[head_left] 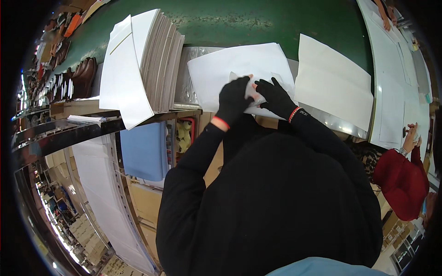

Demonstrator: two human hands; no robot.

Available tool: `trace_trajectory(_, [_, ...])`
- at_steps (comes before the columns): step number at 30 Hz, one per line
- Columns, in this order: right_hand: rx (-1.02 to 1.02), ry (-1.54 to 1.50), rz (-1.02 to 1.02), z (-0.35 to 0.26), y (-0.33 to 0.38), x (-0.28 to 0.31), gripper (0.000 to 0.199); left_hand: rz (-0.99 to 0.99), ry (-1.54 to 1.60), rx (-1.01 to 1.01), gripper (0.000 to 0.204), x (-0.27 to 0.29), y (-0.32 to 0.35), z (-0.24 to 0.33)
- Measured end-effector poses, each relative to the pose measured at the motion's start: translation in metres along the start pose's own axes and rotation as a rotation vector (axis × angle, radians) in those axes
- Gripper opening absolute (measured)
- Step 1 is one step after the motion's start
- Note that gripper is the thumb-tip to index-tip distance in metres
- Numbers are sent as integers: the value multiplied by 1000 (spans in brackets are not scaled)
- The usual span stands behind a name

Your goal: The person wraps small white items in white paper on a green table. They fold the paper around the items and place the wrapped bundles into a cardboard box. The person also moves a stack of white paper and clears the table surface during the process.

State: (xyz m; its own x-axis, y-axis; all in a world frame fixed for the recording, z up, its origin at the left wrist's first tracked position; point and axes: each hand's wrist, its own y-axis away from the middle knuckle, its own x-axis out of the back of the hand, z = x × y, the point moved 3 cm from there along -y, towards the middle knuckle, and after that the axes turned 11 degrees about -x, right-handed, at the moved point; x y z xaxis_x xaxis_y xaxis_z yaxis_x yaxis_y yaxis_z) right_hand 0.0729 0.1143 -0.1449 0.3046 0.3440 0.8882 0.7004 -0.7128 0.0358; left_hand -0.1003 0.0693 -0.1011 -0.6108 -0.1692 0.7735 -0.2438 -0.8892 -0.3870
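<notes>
Both my hands wear black gloves with bare fingertips and meet over a stack of white paper sheets (pixel 214 66) in front of me. Between them lies a crumpled piece of thin white paper (pixel 251 87). My left hand (pixel 235 95) has its fingers bent around the left side of this crumpled paper. From the right, my right hand (pixel 275 97) grips the same piece with its fingertips, one finger sticking up. The hands partly hide the crumpled paper.
A tall stack of sheets (pixel 161 64) stands at left, loose white sheets (pixel 120 69) on top. Another pale sheet (pixel 334 83) lies at right on the green table (pixel 239 20). Brown shoes (pixel 84 76) line the far left. A co-worker's red sleeve (pixel 400 179) shows at right.
</notes>
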Motion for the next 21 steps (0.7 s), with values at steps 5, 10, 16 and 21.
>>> trace_trajectory(5, [19,-102,17,5,-7,11,56,-223,43,60,74,-14,22,-2])
trace_trajectory(10, [-95,-269,105,34,-28,22,46,-491,424,193,60,-20,-7,-62])
trace_trajectory(16, [-226,-160,197,36,-39,32,35,-771,112,414,60,-14,-43,-63])
trace_trajectory(21, [-176,-20,329,25,-49,29,29,-72,-276,184,36,-36,-17,-25])
